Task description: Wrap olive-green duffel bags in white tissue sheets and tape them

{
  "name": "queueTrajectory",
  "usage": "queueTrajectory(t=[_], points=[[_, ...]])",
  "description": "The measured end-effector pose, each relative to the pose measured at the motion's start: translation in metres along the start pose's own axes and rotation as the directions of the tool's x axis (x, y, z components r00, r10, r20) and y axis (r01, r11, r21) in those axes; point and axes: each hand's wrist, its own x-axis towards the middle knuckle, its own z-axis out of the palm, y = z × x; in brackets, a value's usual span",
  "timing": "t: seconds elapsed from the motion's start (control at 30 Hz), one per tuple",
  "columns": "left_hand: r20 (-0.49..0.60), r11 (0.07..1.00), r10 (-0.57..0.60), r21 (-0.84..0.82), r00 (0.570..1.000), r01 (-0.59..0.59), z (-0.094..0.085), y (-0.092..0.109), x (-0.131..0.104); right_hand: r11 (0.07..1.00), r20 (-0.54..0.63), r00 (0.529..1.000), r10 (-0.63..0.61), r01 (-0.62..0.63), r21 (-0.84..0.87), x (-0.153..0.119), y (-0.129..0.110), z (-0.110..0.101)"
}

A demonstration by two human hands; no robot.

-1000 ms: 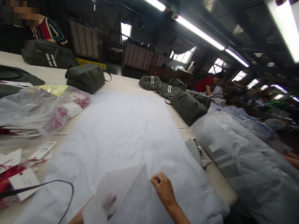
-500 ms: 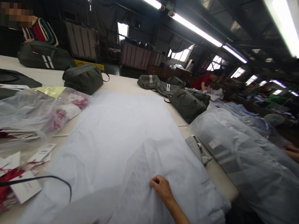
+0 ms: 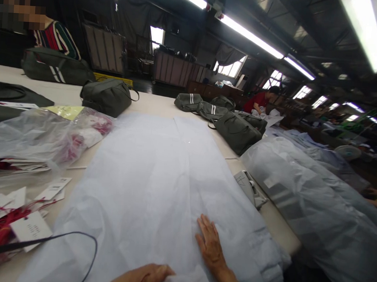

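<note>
A wide stack of thin, whitish plastic sheeting (image 3: 141,176) covers the middle of the table. My right hand (image 3: 211,246) lies flat on it with the fingers spread, just right of a long crease. Closer to me, my left hand (image 3: 142,277) is closed at a raised fold of the top sheet, thumb pressing toward the fingers. The lower part of that hand is cut off by the frame. A dark cord (image 3: 74,232) curves over the left side of the sheeting.
White tags (image 3: 32,229) with red strings and a clear plastic bag (image 3: 42,136) lie left. Dark green bags (image 3: 106,97) stand along the far side. A grey device (image 3: 249,187) and a large plastic-wrapped bundle (image 3: 315,200) are right. A person in a striped top (image 3: 59,39) is behind.
My right hand has gone from a pinch to lying flat. My left hand has come into clear view at the near edge. The lifted, rumpled top sheet now lies flatter.
</note>
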Motion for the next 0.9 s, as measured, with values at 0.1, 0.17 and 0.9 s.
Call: queueTrajectory(t=[0.1,0.17,0.9], points=[[-0.068,0.973,0.059,0.226,0.996,-0.042,-0.005,0.003,0.033,0.977,0.011,0.995,-0.102,0.103,-0.187,-0.011,0.008,0.013],[-0.223,0.864,0.228,0.496,0.948,-0.091,-0.011,-0.008,0.062,0.965,0.008,0.993,-0.118,0.117,-0.236,-0.012,0.007,0.018],[-0.269,0.088,0.601,0.958,0.753,0.272,-0.004,-0.097,0.153,0.993,-0.168,0.98,0.11,-0.102,0.058,-0.007,0.019,-0.024]])
